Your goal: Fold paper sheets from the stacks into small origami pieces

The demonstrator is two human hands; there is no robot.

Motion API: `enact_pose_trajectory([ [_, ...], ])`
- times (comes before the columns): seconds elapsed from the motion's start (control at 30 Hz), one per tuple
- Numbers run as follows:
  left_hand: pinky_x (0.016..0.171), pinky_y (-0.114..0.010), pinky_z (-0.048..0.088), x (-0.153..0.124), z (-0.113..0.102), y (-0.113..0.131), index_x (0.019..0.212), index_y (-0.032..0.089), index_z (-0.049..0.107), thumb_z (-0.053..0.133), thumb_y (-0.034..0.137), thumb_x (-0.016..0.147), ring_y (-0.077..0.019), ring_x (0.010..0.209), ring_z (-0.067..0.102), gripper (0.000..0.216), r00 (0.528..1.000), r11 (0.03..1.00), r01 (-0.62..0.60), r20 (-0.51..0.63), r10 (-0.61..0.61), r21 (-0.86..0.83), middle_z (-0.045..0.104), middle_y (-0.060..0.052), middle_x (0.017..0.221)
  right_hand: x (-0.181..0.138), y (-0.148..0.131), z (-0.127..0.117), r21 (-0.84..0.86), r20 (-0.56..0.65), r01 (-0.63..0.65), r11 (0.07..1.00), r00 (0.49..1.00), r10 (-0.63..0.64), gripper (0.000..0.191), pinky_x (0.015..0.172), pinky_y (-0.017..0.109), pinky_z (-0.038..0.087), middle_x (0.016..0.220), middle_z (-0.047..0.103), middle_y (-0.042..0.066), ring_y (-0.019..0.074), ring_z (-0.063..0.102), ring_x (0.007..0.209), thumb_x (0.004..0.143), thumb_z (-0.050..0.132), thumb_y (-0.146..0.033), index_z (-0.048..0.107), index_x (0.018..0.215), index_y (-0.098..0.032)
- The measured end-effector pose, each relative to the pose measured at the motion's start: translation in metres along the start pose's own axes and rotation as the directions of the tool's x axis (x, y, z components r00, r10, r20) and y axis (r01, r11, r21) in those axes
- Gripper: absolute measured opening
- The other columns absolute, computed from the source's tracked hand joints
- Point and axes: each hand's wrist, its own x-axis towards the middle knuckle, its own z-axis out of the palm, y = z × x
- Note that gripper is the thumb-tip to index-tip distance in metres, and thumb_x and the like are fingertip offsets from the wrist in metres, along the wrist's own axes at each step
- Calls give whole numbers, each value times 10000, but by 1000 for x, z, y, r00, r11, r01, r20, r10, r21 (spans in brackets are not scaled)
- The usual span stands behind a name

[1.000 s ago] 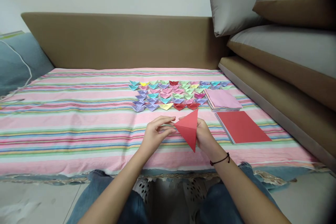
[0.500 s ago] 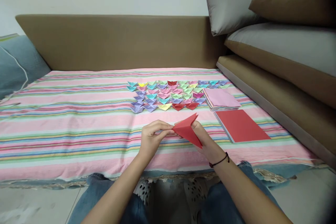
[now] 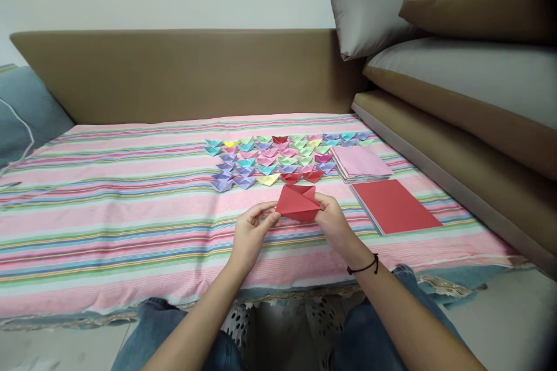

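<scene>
A folded red paper piece (image 3: 297, 203) is held between both hands just above the striped cloth (image 3: 108, 208). My left hand (image 3: 251, 233) pinches its left corner with closed fingers. My right hand (image 3: 334, 222) grips its right side, fingers closed; a black band circles that wrist. Just beyond lie several small folded paper shapes (image 3: 278, 159) in many colours, set in rows.
A stack of red paper sheets (image 3: 394, 205) lies right of my hands, with a pink stack (image 3: 361, 163) behind it. Sofa cushions (image 3: 456, 69) rise at the right, a brown backrest (image 3: 187, 72) behind, a blue pillow (image 3: 26, 110) at left.
The red paper was a tall upright triangle held open; it is now folded down into a flatter, wider shape and lowered toward the cloth. Both hands kept hold of it.
</scene>
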Motion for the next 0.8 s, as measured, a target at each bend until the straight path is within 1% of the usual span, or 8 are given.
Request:
enact_pose_trajectory([
  [0.07, 613, -248, 520, 0, -1, 0, 820, 155, 698, 748, 343, 663, -130, 618, 611, 250, 999, 999, 28, 24, -28, 16, 677, -23, 723, 2, -2, -2, -20, -6, 46, 999, 999, -46, 218, 624, 324, 541, 741, 718, 9, 198, 655, 695, 603, 732, -339, 725, 774, -203],
  [0.17, 619, -254, 522, 0, -1, 0, 788, 151, 689, 743, 349, 674, -133, 612, 614, 234, 998, 999, 45, 43, -46, 30, 676, -22, 711, 3, -4, -4, -32, -5, 68, 997, 998, -68, 184, 636, 342, 539, 729, 718, 17, 217, 661, 715, 627, 717, -351, 729, 731, -200],
  [0.3, 708, -288, 541, 1, -1, 0, 866, 156, 696, 750, 353, 671, -181, 773, 655, 282, 992, 998, 48, 111, -53, 43, 711, -56, 847, 4, -3, -5, -45, 9, 63, 997, 998, -63, 162, 624, 350, 535, 665, 704, 16, 237, 665, 704, 625, 732, -340, 729, 694, -195],
  [0.37, 735, -297, 541, 2, -1, 0, 890, 158, 704, 764, 349, 655, -198, 814, 664, 309, 989, 997, 50, 137, -57, 52, 720, -67, 870, 4, -1, -5, -47, 30, 64, 997, 998, -63, 164, 632, 353, 537, 658, 701, 14, 242, 667, 714, 631, 731, -343, 732, 704, -196],
  [0.47, 698, -300, 545, 2, -1, 1, 833, 149, 713, 781, 357, 631, -198, 735, 673, 298, 989, 995, 82, 116, -88, 57, 727, -67, 791, 2, -1, -5, -61, 76, 59, 996, 996, -54, 186, 633, 343, 538, 662, 698, 12, 242, 670, 738, 641, 723, -357, 736, 737, -199],
  [0.53, 667, -295, 543, 2, -1, 1, 794, 142, 713, 789, 362, 619, -188, 672, 667, 291, 991, 994, 101, 85, -105, 50, 722, -60, 731, 1, -3, -5, -64, 80, 44, 997, 996, -39, 206, 618, 326, 536, 653, 693, 9, 231, 671, 719, 644, 720, -370, 735, 752, -196],
  [0.7, 632, -273, 532, 2, -3, -1, 773, 142, 711, 795, 360, 610, -163, 621, 649, 285, 992, 993, 115, 50, -116, 29, 716, -48, 701, 2, -5, -6, -36, -12, 30, 999, 999, -30, 256, 590, 315, 545, 679, 701, 22, 192, 651, 612, 638, 727, -405, 726, 752, -176],
  [0.8, 621, -263, 528, 2, -4, -3, 765, 140, 705, 792, 366, 613, -151, 598, 642, 286, 991, 992, 123, 55, -124, 25, 711, -43, 687, 3, -4, -7, -34, -46, 54, 998, 997, -56, 230, 594, 318, 549, 674, 699, 23, 181, 638, 590, 654, 718, -397, 727, 727, -179],
])
